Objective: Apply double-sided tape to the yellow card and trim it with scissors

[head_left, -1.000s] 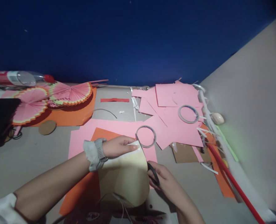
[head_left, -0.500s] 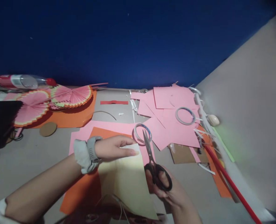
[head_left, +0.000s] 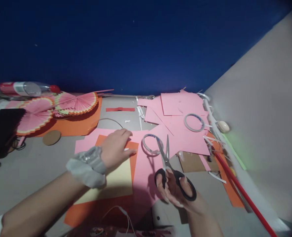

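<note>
My left hand [head_left: 115, 149], with a grey watch and a pale scrunchie at the wrist, is over the top edge of a pale yellow sheet [head_left: 118, 181]. Its thumb and fingers are apart, and a small white edge shows by the thumb. Beneath the yellow sheet lies an orange sheet [head_left: 98, 209], on top of pink paper [head_left: 146, 184]. My right hand [head_left: 174, 191] has its thumb and fingers through the black handles of a pair of scissors [head_left: 166, 161]. The blades are spread and point away from me, beside a roll of tape [head_left: 146, 148].
At the back left are pink pleated paper fans [head_left: 78, 102], a lying bottle [head_left: 32, 89] and a black object [head_left: 5, 128]. Pink sheets [head_left: 182, 103] with another tape roll [head_left: 185, 122] are piled at the back right. A red rod [head_left: 244, 191] runs along the right wall.
The yellow sheet has gone from raised near the scissors to lying on the orange sheet. My left hand shifted left and opened. The scissors moved slightly right and their blades spread.
</note>
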Demonstrator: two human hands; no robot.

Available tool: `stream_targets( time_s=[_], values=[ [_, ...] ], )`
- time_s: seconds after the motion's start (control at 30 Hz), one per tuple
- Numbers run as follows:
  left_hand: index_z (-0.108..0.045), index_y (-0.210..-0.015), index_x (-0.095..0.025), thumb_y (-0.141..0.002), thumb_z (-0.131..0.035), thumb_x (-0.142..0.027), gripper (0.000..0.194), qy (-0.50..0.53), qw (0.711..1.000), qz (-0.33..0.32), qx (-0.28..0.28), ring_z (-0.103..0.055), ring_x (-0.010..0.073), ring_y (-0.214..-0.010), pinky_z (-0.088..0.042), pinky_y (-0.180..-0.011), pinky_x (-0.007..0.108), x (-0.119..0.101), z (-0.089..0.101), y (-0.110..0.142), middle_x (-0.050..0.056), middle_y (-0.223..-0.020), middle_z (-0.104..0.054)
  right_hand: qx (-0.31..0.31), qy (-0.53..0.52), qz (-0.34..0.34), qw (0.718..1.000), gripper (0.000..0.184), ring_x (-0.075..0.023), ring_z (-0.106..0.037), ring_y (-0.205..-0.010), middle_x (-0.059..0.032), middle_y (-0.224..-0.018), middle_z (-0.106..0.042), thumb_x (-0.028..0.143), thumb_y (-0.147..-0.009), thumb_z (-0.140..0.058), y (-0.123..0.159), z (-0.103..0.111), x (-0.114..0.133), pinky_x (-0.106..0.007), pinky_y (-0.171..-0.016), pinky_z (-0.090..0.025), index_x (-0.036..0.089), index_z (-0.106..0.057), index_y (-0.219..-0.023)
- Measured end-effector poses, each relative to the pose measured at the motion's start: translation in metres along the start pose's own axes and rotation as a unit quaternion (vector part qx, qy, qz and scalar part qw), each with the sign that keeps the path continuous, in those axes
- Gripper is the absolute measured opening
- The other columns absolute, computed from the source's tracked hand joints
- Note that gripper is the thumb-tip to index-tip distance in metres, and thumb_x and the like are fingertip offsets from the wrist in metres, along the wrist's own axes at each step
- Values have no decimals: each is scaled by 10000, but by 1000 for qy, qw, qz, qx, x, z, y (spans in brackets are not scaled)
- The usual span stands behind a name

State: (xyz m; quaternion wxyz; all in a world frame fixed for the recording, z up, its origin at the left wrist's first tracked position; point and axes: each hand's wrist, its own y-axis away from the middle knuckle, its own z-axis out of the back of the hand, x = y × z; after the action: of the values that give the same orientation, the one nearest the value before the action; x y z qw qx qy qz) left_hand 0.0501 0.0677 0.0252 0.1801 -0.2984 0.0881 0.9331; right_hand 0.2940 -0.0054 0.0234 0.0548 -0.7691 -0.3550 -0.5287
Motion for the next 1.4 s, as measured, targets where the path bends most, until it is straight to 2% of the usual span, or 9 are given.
stream_targets(
  time_s=[0.23,0.43,0.57,0.63,0.73,1.0,1.27,1.33,1.4],
  values=[
    [-597,-1001,-256,-877,-488,-332,182,-36,976,-213,-10,-312,220,-1266,-20,-1089,462,-10,-46,-15,-18,-1186,-563,77,-13,-3,997,606,-39,-274,-406,12,-547,-414,671,-830,-365,0,8,-17,-182,-413,-211,107,-528,-978],
    [-591,-857,-200,-896,-431,-299,192,17,977,-211,-26,-550,142,-878,-179,-1053,422,-3,-44,-14,-2,-867,-633,135,79,-52,986,740,-62,-346,-468,-34,-655,-501,787,-705,-399,7,4,-1,-199,-448,-273,101,-553,-936],
    [-605,-881,-196,-886,-453,-352,218,91,979,-172,-54,-569,151,-800,-372,-879,341,-5,-38,-8,23,-829,-647,-14,231,-58,971,658,-139,-504,-659,-85,-822,-584,719,-755,-431,12,17,24,-225,-553,-372,137,-543,-1041],
    [-608,-898,-184,-877,-475,-375,235,140,978,-139,-68,-582,152,-773,-416,-774,300,-8,-35,-5,37,-824,-650,-187,370,-71,907,488,-181,-553,-818,-91,-939,-598,582,-843,-421,12,35,33,-258,-666,-408,168,-538,-1073],
    [-573,-988,-175,-885,-474,-362,235,228,967,-94,-66,-601,122,-712,-452,-693,248,-13,-29,-1,29,-807,-648,-402,599,-113,683,421,-232,-561,-754,-95,-886,-614,521,-800,-482,8,66,38,-299,-586,-380,169,-577,-1011],
    [-480,-1036,-164,-841,-560,-271,237,376,919,-57,-102,-576,90,-656,-463,-628,204,-19,-23,3,-6,-707,-589,-449,677,-63,580,361,-250,-562,-781,-147,-965,-622,323,-836,-431,-3,97,39,-315,-590,-349,127,-592,-1093],
    [-437,-1033,-171,-809,-614,-249,296,414,890,-127,-145,-622,100,-676,-479,-586,177,-24,-16,12,3,-719,-603,-510,600,33,616,374,-204,-551,-690,-128,-842,-614,420,-893,-382,-5,85,57,-317,-617,-380,127,-577,-1016],
    [-445,-1030,-172,-811,-615,-287,300,408,888,-153,-148,-627,108,-641,-489,-568,196,-26,-18,16,18,-741,-621,-459,573,90,673,369,-169,-572,-784,-84,-969,-607,445,-918,-337,-6,57,59,-281,-687,-427,186,-548,-1074],
    [-479,-993,-181,-793,-634,-328,293,393,890,-177,-152,-617,115,-611,-494,-574,228,-28,-23,20,21,-738,-627,-296,487,218,792,332,-193,-513,-1018,-85,-1136,-543,389,-935,-327,-10,24,57,-332,-870,-398,213,-523,-1138]
  ],
)
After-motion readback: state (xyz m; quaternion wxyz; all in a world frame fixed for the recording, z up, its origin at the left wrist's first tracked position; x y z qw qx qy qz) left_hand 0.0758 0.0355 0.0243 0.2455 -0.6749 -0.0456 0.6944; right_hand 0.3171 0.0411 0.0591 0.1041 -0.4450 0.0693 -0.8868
